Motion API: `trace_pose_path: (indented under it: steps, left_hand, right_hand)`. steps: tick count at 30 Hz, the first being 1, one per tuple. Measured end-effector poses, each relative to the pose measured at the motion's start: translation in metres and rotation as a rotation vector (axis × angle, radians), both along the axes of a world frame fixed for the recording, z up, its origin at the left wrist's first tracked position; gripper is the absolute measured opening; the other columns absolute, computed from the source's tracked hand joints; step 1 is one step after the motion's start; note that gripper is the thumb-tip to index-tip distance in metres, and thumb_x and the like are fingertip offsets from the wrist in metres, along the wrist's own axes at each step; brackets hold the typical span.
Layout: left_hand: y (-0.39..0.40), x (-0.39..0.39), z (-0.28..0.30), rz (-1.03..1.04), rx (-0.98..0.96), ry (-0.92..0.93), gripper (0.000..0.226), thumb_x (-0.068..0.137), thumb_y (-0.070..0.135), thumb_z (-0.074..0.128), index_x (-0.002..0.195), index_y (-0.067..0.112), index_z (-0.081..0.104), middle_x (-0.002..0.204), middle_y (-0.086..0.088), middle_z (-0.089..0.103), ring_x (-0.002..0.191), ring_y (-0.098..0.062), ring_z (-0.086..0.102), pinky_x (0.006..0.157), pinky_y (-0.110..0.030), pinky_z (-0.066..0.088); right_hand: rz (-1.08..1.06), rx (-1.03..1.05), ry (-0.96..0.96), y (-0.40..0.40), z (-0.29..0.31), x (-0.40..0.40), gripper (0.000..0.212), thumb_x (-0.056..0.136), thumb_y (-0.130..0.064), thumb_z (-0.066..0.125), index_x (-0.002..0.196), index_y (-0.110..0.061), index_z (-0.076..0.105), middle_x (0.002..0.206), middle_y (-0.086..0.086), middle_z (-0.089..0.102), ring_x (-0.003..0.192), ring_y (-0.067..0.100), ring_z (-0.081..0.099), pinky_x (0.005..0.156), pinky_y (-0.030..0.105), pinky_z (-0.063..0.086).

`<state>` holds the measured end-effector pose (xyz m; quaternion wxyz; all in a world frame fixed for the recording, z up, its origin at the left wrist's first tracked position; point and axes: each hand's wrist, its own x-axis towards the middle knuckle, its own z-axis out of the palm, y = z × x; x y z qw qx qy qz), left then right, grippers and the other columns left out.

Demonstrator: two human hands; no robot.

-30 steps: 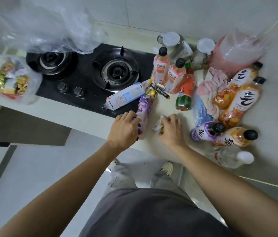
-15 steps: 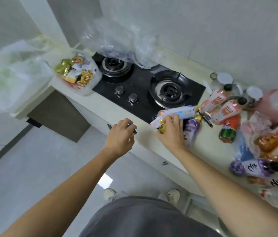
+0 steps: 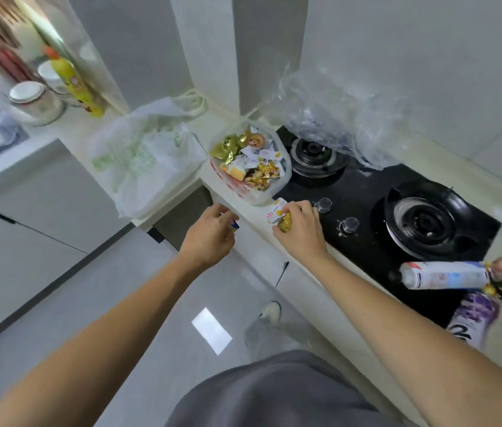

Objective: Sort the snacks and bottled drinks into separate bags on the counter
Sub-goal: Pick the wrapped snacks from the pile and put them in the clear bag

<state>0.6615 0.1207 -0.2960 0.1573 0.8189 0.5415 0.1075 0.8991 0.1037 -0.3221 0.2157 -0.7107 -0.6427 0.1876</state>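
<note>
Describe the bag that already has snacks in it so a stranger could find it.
Start at the black stove. Just off its left end on the counter sits the snack bag, open and full of gold wrappers. The white bag beside it has green print and shows no snacks.

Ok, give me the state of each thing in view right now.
right hand: grips small snack packets
left hand: holds a small blue item
snack bag: open, part-filled
green-printed bag: lying slack
white-blue bottle: lying down
purple bottle: lying down
</note>
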Motion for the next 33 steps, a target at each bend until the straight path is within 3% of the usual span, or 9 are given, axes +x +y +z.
trace_pose_path:
  steps: [4,8,13,18,23,26,29,33]
  left_hand:
    - [0.066,-0.015,-0.001,0.002,-0.055,-0.006,0.043,0.088,0.014,0.064,0.131,0.017,0.065,0.133,-0.001,0.055,0.117,-0.021,0.056,0.087,-0.036,0.055]
    - [0.128,-0.016,0.002,-0.012,-0.102,-0.028,0.044,0.087,0.009,0.066,0.131,0.017,0.065,0.132,-0.006,0.055,0.109,-0.026,0.061,0.081,-0.043,0.056]
    - [0.202,-0.01,-0.014,-0.017,-0.182,-0.008,0.043,0.087,0.007,0.061,0.129,0.011,0.063,0.125,-0.009,0.054,0.104,-0.029,0.061,0.084,-0.043,0.055]
    - [0.259,0.009,-0.035,-0.066,-0.217,0.039,0.036,0.087,0.007,0.061,0.123,0.008,0.06,0.117,-0.011,0.054,0.105,-0.032,0.055,0.07,-0.035,0.044]
    - [0.301,0.029,-0.059,-0.184,-0.249,0.051,0.03,0.085,0.001,0.057,0.114,0.005,0.062,0.116,-0.013,0.056,0.105,-0.035,0.056,0.074,-0.038,0.046]
    - [0.317,0.028,-0.063,-0.269,-0.233,0.022,0.027,0.086,0.007,0.062,0.112,0.005,0.063,0.118,-0.015,0.056,0.107,-0.034,0.054,0.077,-0.035,0.045]
    - [0.325,0.018,-0.065,-0.338,-0.168,0.025,0.034,0.083,0.016,0.068,0.116,0.008,0.064,0.12,-0.013,0.056,0.108,-0.034,0.056,0.082,-0.042,0.053]
    - [0.325,0.01,-0.054,-0.427,-0.089,0.043,0.043,0.084,0.021,0.066,0.126,0.013,0.061,0.123,-0.009,0.057,0.113,-0.032,0.054,0.086,-0.045,0.052]
  right_hand:
    - [0.019,-0.01,0.005,0.082,-0.01,-0.016,0.041,0.084,-0.032,0.079,0.116,-0.016,0.06,0.123,0.007,0.05,0.112,0.031,0.048,0.093,0.041,0.047]
    - [-0.004,-0.043,0.009,0.158,-0.021,-0.028,0.043,0.083,-0.036,0.08,0.117,-0.017,0.061,0.126,0.009,0.05,0.124,0.033,0.046,0.102,0.045,0.047]
    - [-0.05,-0.073,-0.11,0.221,-0.035,-0.034,0.043,0.081,-0.035,0.08,0.114,-0.015,0.061,0.122,0.01,0.051,0.119,0.033,0.05,0.103,0.045,0.046]
    - [-0.178,-0.141,-0.215,0.247,-0.048,-0.04,0.053,0.081,-0.041,0.08,0.119,-0.011,0.059,0.129,0.012,0.049,0.119,0.033,0.05,0.097,0.044,0.05]
    - [-0.261,-0.144,-0.328,0.263,-0.046,-0.049,0.051,0.082,-0.046,0.079,0.117,-0.014,0.061,0.119,0.009,0.051,0.107,0.029,0.054,0.084,0.04,0.05]
    - [-0.288,-0.15,-0.342,0.266,-0.04,-0.057,0.05,0.085,-0.049,0.076,0.119,-0.015,0.06,0.121,0.008,0.053,0.111,0.028,0.055,0.088,0.038,0.049]
    - [-0.288,-0.122,-0.374,0.261,-0.038,-0.063,0.048,0.087,-0.05,0.071,0.116,-0.014,0.06,0.118,0.008,0.054,0.112,0.027,0.055,0.093,0.039,0.049]
    - [-0.314,-0.076,-0.372,0.241,-0.029,-0.07,0.039,0.093,-0.043,0.064,0.116,-0.012,0.059,0.119,0.008,0.053,0.115,0.028,0.053,0.096,0.043,0.05]
